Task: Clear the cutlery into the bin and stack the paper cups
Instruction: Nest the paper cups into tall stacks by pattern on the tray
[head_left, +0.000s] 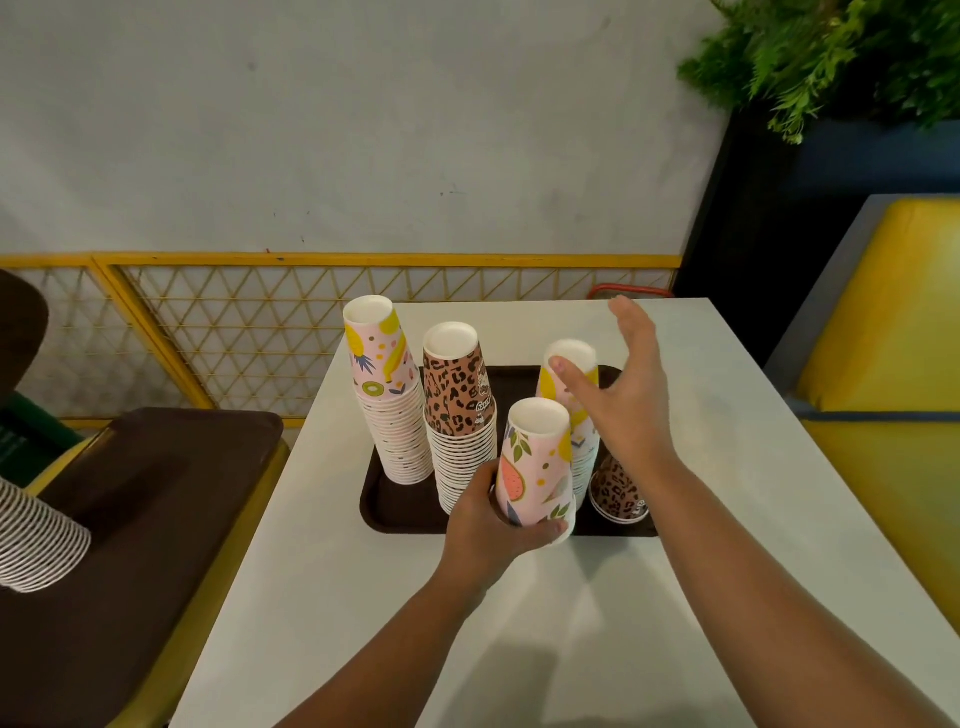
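The left hand holds a fruit cup over the tray front. Behind it, the right hand, fingers wide, reaches a short stack. Two tall stacks stand done at the tray's back (no cutlery shows).

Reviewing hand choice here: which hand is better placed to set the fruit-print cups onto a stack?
Probably the left. The left hand already grips the fruit-print cups over the tray. The right hand is open by the rear fruit-print stack, holding nothing.
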